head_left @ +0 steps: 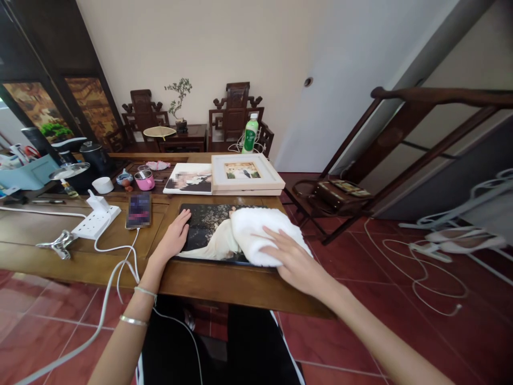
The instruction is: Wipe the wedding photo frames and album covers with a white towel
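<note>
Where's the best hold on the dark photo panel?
Probably the left and right edges of the photo panel, coming from either side, since it lies flat on the table. The left hand rests at the left edge; the white cloth under the right hand covers most of the right part, so would likely need shifting.

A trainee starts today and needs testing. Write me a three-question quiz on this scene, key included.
1. Which hand rests on the fluffy white cloth?
2. True or false: the flat rectangular smartphone lies on a dark wooden chair.
3. What does the fluffy white cloth lie on?
A) a small pink cup
B) a glossy dark photo panel
C) a white plastic power strip

Key:
1. The right hand.
2. False; it lies on the brown wooden table.
3. B.
</note>
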Available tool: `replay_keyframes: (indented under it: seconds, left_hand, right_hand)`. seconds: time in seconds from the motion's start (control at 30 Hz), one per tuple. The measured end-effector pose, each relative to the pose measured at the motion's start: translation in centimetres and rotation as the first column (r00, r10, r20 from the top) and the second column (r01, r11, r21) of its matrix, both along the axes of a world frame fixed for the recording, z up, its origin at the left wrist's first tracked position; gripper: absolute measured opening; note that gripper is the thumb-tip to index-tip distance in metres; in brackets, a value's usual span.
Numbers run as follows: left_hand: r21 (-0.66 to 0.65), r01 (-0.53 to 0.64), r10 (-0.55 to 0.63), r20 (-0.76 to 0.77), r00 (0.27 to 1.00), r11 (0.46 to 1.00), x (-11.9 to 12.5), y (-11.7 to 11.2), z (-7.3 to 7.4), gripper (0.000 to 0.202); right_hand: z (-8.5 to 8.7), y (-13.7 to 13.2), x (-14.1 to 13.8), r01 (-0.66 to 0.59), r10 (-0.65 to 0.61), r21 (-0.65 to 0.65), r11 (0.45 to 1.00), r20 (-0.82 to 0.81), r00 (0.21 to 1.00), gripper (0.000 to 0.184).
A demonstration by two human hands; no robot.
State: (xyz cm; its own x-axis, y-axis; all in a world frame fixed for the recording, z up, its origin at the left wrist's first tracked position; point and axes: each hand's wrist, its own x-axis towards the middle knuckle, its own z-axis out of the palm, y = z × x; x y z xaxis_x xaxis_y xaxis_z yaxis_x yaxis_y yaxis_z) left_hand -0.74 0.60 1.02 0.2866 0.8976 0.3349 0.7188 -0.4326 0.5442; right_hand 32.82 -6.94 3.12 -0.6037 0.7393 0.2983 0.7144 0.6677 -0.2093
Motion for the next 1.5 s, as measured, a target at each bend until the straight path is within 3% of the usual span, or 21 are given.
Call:
replay_keyframes:
  seconds: [0.17,0.27,0.37,0.57,0.63,0.7,0.8,1.0,1.13,1.23,1.43,1.5]
  left_hand:
    - [-0.003,0.002,-0.002,0.013,1.000,1.000,-0.1,0.0,0.0,0.046]
    - [-0.001,-0.010,0.010,0.022,1.000,1.000,0.0,0.0,-0.1,0.046]
    - [-0.002,-0.023,0.023,0.026,0.999,1.000,0.1,0.0,-0.1,0.046]
    - [-0.003,-0.034,0.034,0.000,0.999,0.999,0.2,0.0,-0.1,0.047]
    - [-0.007,-0.029,0.029,-0.003,1.000,1.000,0.2,-0.1,-0.1,0.048]
    - [-0.011,-0.019,0.019,-0.001,1.000,1.000,0.2,-0.1,-0.1,0.047]
    - [-0.013,-0.007,0.007,0.008,1.000,1.000,0.1,-0.1,0.0,0.047]
    - [-0.014,0.004,-0.004,0.011,1.000,1.000,-0.1,-0.1,-0.2,0.047]
    - [0.000,0.000,0.000,0.019,1.000,1.000,-0.1,0.0,-0.3,0.047]
    - [0.007,-0.005,0.005,0.017,1.000,1.000,-0.1,0.1,-0.4,0.047]
    - [0.017,-0.011,0.011,0.017,1.000,1.000,0.0,0.3,-0.7,0.046]
    - [0.014,-0.003,0.002,0.017,1.000,1.000,-0.1,0.3,-0.8,0.046]
  right_hand:
    - [0.6,7.8,-1.7,0.099,-0.099,0.009,0.995,0.063,0.993,0.063]
    - [1.1,9.0,-2.8,0.117,-0.118,0.021,0.993,0.085,0.989,0.062]
    - [1.0,6.4,-3.6,0.096,-0.099,0.037,0.995,0.102,0.990,0.065]
    - [0.8,-3.9,-4.4,-0.074,0.068,0.043,0.996,0.129,0.989,0.062]
    - [1.1,-5.7,-4.6,-0.112,0.109,0.018,0.994,0.126,0.986,0.059]
    - [1.4,-5.7,-4.8,-0.107,0.108,-0.014,0.994,0.116,0.987,0.060]
    - [1.7,-2.8,-5.3,-0.054,0.059,-0.048,0.997,0.113,0.992,0.064]
    - [2.0,6.6,-7.4,0.110,-0.099,-0.060,0.992,0.156,0.983,0.065]
    - [2.2,9.1,-8.3,0.152,-0.141,-0.046,0.987,0.183,0.973,0.063]
    - [2.4,6.9,-8.4,0.122,-0.106,-0.072,0.990,0.195,0.975,0.064]
    - [2.5,-3.0,-8.0,-0.022,0.053,-0.176,0.984,0.174,0.983,0.064]
    - [2.5,-5.1,-8.0,-0.044,0.079,-0.208,0.977,0.163,0.984,0.062]
